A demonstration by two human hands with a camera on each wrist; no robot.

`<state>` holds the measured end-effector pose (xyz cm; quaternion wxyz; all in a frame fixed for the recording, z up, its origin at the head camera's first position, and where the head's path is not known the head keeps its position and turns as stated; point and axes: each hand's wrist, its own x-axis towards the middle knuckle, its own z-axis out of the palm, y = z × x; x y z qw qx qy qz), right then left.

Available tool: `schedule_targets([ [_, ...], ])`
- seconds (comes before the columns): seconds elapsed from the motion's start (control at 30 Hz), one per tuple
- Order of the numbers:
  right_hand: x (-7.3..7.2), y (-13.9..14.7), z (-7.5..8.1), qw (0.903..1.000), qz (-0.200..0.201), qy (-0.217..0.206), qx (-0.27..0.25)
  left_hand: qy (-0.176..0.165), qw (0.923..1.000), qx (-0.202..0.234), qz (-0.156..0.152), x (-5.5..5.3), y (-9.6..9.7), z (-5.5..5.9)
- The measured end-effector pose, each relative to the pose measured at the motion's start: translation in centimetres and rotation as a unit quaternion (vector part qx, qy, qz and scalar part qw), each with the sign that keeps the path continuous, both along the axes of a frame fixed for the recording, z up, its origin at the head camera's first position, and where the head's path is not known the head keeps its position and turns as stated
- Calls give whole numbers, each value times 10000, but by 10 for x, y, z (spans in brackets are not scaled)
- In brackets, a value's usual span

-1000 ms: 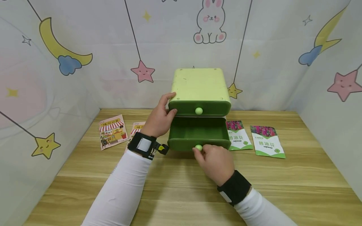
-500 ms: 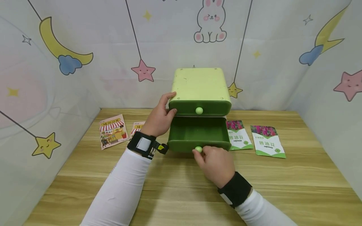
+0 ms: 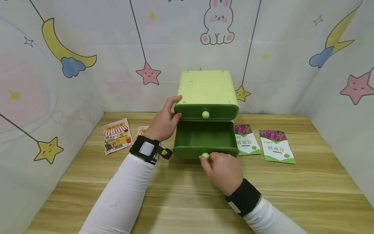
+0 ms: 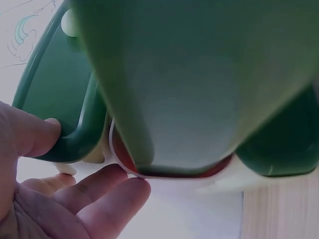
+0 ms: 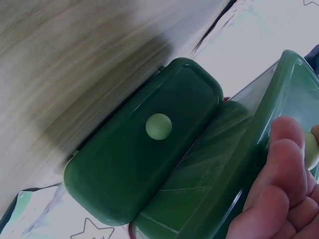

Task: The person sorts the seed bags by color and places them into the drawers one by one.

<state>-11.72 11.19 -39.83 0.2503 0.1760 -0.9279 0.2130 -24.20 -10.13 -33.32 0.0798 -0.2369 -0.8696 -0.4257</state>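
A small drawer cabinet (image 3: 207,87) with a pale yellow-green top and dark green drawer fronts stands on the table. Its middle drawer (image 3: 188,152) is pulled out, and no contents show inside. My left hand (image 3: 163,126) grips the cabinet's left side, thumb on the front of the top drawer (image 4: 57,99) and fingers along the side. With my right hand (image 3: 226,170) I pinch the round light green knob (image 3: 205,156) of the pulled-out drawer. In the right wrist view, the bottom drawer (image 5: 129,159) sits closed beneath it.
Two white-and-green packets with pink flowers, one nearer (image 3: 247,143) and one farther right (image 3: 277,148), lie right of the cabinet. On the left lie a pink illustrated packet (image 3: 117,138) and a similar packet (image 3: 142,130) partly hidden by my hand. A printed curtain (image 3: 175,39) hangs behind.
The middle drawer has slid slightly farther out toward me, with my right hand on its knob. My left hand stays on the cabinet's side.
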Motion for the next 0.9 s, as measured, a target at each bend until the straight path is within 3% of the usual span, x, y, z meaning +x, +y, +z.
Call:
schedule_targets([
  [0.37, 5, 0, 1, 10000, -6, -56, 2, 85, 9991, -404, 93, 1, -1, 4],
  [0.9, 10, -2, 0, 9999, -19, -121, 68, 140, 9977, -647, 168, 2, -2, 6],
])
